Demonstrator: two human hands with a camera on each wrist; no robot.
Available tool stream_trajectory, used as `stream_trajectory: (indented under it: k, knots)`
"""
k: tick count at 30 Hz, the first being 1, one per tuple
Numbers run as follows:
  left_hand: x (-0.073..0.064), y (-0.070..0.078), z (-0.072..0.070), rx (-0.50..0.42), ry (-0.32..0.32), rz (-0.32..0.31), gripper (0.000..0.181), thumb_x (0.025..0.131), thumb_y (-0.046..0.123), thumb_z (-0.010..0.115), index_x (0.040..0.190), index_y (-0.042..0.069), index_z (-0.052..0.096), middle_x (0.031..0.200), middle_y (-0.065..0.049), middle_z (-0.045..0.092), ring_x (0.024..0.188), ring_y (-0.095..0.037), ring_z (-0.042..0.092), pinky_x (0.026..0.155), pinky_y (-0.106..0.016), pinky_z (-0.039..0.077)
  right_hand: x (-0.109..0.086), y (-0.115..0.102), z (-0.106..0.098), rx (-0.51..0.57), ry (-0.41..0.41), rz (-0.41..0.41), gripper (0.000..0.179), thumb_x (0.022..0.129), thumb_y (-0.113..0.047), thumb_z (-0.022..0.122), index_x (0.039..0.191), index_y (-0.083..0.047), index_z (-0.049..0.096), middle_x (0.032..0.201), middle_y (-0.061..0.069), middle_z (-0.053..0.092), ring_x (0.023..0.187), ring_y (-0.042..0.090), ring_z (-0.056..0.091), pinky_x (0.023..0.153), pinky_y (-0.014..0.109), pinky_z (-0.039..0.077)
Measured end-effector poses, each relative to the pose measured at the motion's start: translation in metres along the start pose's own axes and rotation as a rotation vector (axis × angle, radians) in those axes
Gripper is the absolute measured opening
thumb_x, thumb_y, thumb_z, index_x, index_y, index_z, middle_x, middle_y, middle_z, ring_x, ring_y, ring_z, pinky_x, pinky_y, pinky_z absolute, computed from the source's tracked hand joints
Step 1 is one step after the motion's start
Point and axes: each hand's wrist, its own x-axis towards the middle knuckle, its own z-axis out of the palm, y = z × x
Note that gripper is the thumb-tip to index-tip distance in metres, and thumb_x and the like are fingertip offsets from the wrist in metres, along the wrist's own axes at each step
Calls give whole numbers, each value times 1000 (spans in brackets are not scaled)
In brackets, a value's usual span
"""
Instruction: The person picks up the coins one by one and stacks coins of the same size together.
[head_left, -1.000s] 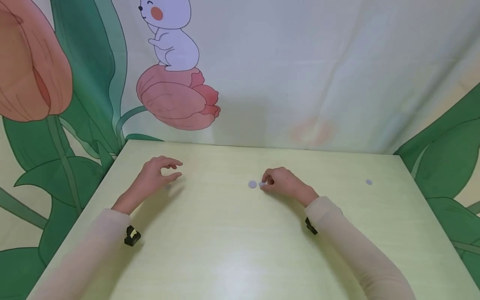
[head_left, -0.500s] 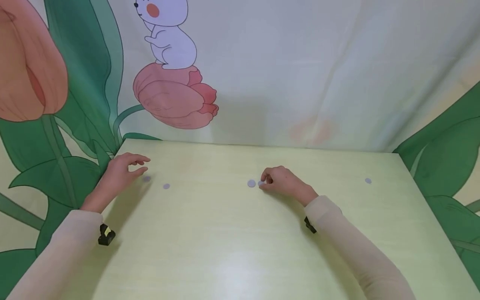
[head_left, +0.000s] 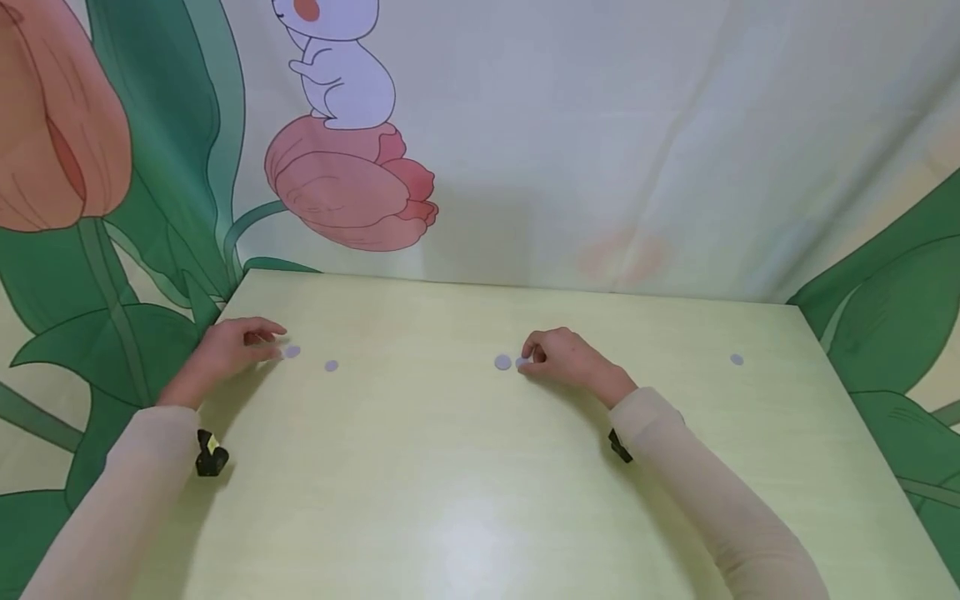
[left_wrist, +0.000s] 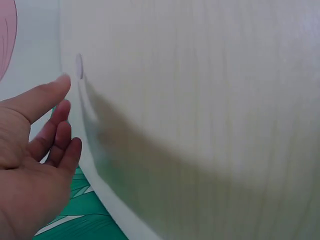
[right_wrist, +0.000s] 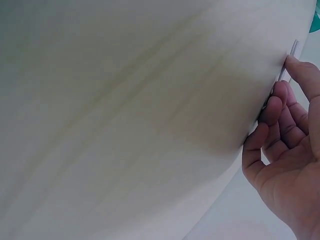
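Observation:
At the left side of the table (head_left: 450,442), my left hand (head_left: 236,346) hovers low with its fingertips beside a small flat lilac-grey disc (head_left: 292,352). The left wrist view has a disc (left_wrist: 79,66) just past the thumb tip, and the thumb and fingers stand apart with nothing between them. A second disc (head_left: 332,366) lies a little to the right of that hand. Near the middle, my right hand (head_left: 564,358) pinches a disc (head_left: 522,363) at the tabletop, partly hidden by the fingers. Close on its left lies another disc (head_left: 502,362).
One more disc (head_left: 737,360) lies far to the right on the table. A printed cloth backdrop (head_left: 562,167) with tulips and a white animal hangs right behind the far table edge. Dark wrist cameras sit under both sleeves.
My left hand has moved left, off the nearer disc and over to the leftmost one, then lowered; both left discs now show. The right hand has stayed at its disc.

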Motion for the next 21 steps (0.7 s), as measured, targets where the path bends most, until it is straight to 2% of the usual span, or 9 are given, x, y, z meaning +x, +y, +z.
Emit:
stream_trajectory:
  k: [3,7,16,21]
  knots:
    - [2,-5,2,19,-49,-45,41,95,19,74,129,-1,64,122,-25,63,108,-36,55,88,-39,46,0,1,0,1,-1,-6,21,95,-26,73,106,-8,69,79,-2,63,72,12,54,73,29,47]
    - [4,-8,6,5,-62,-83,45,94,23,75,130,-1,63,126,-26,61,111,-37,55,90,-41,47,1,3,1,-4,-3,-8,21,95,-27,72,106,-9,69,79,-2,63,72,12,54,73,29,48]
    - [8,-5,9,10,-65,-80,45,94,27,75,129,1,66,127,-26,59,113,-39,52,94,-49,46,3,4,1,-7,0,-4,22,95,-27,74,105,-8,69,81,-2,64,74,12,55,74,29,48]
    - [10,-8,10,23,-55,-86,44,94,29,75,128,2,68,125,-25,61,110,-38,54,90,-45,47,5,4,2,-12,-3,-3,22,94,-27,74,105,-8,70,81,-2,64,74,13,56,74,30,49]
